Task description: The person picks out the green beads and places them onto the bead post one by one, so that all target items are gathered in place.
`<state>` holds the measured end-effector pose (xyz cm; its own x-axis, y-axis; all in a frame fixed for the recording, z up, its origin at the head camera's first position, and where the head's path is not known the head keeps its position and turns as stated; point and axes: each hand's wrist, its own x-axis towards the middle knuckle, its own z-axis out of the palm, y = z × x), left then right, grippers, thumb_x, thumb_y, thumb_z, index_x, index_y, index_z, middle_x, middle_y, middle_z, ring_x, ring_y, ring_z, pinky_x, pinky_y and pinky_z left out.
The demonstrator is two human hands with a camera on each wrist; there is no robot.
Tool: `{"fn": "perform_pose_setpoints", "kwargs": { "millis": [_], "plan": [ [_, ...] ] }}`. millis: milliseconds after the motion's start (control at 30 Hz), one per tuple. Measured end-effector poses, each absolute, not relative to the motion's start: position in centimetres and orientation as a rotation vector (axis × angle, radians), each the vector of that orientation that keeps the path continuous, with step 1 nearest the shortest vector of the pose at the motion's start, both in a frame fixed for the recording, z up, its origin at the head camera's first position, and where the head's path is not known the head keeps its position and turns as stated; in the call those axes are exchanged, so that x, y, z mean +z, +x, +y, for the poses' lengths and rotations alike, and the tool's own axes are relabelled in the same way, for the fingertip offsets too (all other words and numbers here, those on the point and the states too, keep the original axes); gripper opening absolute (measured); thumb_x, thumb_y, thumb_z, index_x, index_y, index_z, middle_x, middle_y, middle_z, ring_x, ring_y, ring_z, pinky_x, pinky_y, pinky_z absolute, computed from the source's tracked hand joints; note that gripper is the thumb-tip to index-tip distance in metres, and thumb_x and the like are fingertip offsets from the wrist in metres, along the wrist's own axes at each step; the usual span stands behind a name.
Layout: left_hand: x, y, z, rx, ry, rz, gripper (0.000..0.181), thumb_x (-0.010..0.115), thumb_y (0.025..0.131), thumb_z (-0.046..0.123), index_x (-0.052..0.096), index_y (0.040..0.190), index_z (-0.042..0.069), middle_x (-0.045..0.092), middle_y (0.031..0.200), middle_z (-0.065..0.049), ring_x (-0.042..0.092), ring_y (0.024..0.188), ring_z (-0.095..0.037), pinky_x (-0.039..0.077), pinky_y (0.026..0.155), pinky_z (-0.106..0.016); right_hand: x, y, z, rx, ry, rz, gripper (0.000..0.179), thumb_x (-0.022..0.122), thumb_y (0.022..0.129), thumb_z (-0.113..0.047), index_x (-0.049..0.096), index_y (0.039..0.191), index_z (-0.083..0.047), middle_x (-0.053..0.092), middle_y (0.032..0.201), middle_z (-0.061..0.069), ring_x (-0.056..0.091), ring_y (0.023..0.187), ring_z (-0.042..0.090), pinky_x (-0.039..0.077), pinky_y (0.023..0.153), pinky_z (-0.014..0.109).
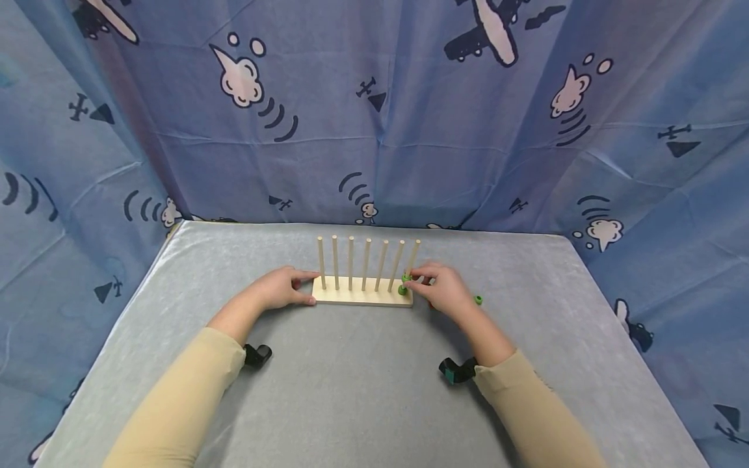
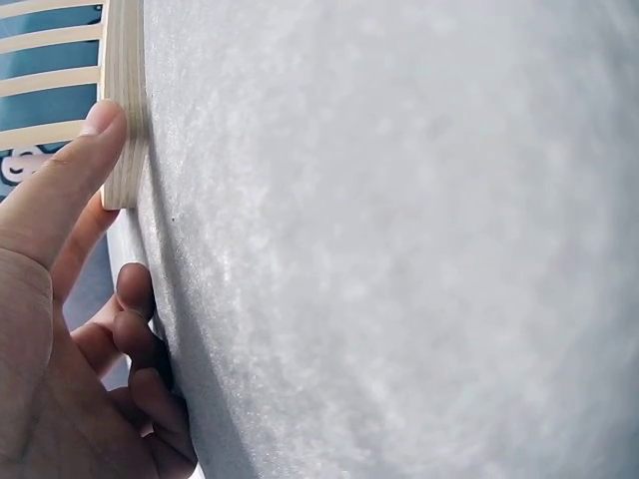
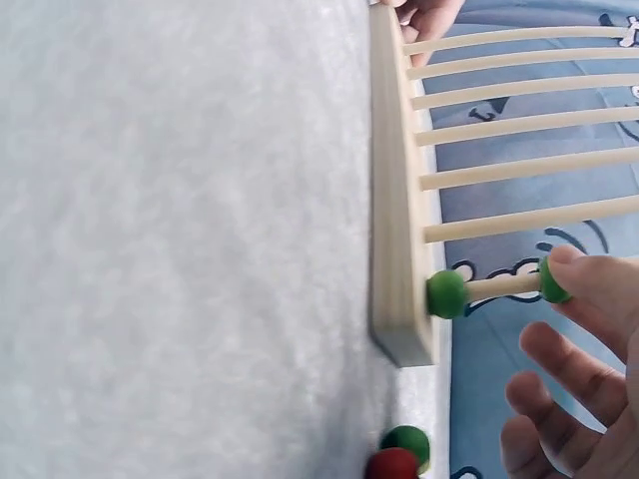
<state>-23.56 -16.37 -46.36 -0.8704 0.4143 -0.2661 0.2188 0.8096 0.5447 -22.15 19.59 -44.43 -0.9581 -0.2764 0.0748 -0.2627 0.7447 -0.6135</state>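
A pale wooden peg rack point(image 1: 359, 299) with several upright pegs stands on the table. My left hand point(image 1: 281, 288) grips its left end, the thumb point(image 2: 102, 120) on the front edge of the base. At the other end my right hand point(image 1: 447, 292) pinches a green bead point(image 3: 551, 281) between thumb and forefinger. That bead is threaded partway down the rightmost peg point(image 1: 415, 252). Below it, another green bead point(image 3: 446, 294) sits on the same peg, down against the base. The other pegs carry no beads. The right hand's remaining fingers point(image 3: 564, 374) are spread loosely.
A red bead point(image 3: 391, 465) and a green bead point(image 3: 407, 439) lie on the table beyond the rack's right end. In the head view a loose green bead point(image 1: 478, 300) shows beside the right wrist. A patterned blue curtain point(image 1: 374, 130) hangs behind the grey-covered table point(image 1: 351, 390).
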Motion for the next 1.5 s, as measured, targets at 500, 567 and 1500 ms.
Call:
{"fn": "perform_pose_setpoints", "kwargs": {
  "millis": [500,567,1500],
  "plan": [
    [-46.5,-23.6,-16.3,0.727,0.474,2.621,0.068,0.078,0.085,0.041,0.054,0.145,0.021,0.052,0.094,-0.006,0.045,0.084,-0.02,0.037,0.074,-0.036,-45.7,-22.6,19.6,-0.802,-0.519,2.887,0.021,0.076,0.089,-0.031,0.078,0.103,-0.015,0.066,0.099,-0.001,0.052,0.078,0.015,0.045,0.067,0.033],
    [-46.5,-23.6,-16.3,0.728,0.476,2.619,0.069,0.078,0.085,0.041,0.054,0.146,0.021,0.052,0.094,-0.006,0.045,0.084,-0.02,0.037,0.074,-0.036,-45.7,-22.6,19.8,-0.823,-0.523,2.877,0.024,0.076,0.089,-0.031,0.077,0.106,-0.015,0.066,0.1,-0.001,0.052,0.078,0.015,0.044,0.067,0.032],
    [-46.5,-23.5,-16.4,0.737,0.466,2.628,0.068,0.079,0.084,0.042,0.055,0.145,0.022,0.051,0.093,-0.006,0.045,0.082,-0.02,0.037,0.073,-0.036,-43.4,-22.0,26.2,-0.789,-0.404,2.889,0.034,0.073,0.092,-0.025,0.072,0.123,-0.012,0.066,0.112,0.008,0.056,0.084,0.02,0.046,0.064,0.034]
  ]
}}
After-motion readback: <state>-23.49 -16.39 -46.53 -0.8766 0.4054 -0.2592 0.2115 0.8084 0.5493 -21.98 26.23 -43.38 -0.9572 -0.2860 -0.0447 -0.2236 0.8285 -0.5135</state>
